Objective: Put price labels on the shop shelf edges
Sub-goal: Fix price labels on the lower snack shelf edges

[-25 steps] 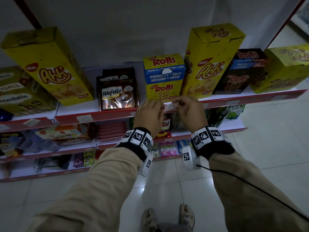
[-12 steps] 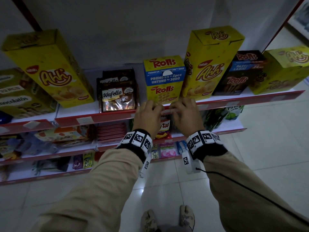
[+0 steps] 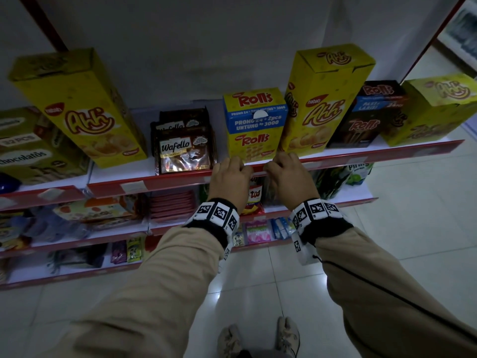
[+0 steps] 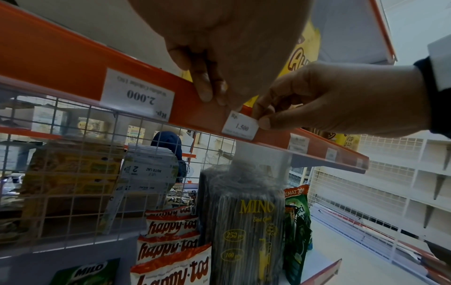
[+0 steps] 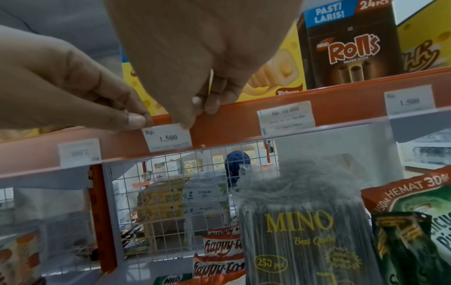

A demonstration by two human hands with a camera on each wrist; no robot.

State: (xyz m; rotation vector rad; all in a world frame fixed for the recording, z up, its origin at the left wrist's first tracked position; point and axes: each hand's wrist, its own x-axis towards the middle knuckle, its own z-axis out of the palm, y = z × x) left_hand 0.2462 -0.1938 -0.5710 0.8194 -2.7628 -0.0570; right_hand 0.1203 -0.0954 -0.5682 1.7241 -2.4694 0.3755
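Label: the white "Rp. 1.500" slip sits on the red shelf edge, just below the yellow Rolls box, its lower part seemingly behind the clear strip.
Long axis: it runs along the edge, left to right, level with the rail.
Left hand: your fingers reach down over the rail and your thumb tip meets the slip's top left corner; whether that is a pinch or a press, I cannot tell.
Right hand: your thumb and finger pinch the top right corner.
Nearer hand: neither; one at each end, so seating it likely means pushing straight down evenly.
Head view: your knuckles hide the slip.
Wrist views: both show its print, and neighbouring labels already seated.
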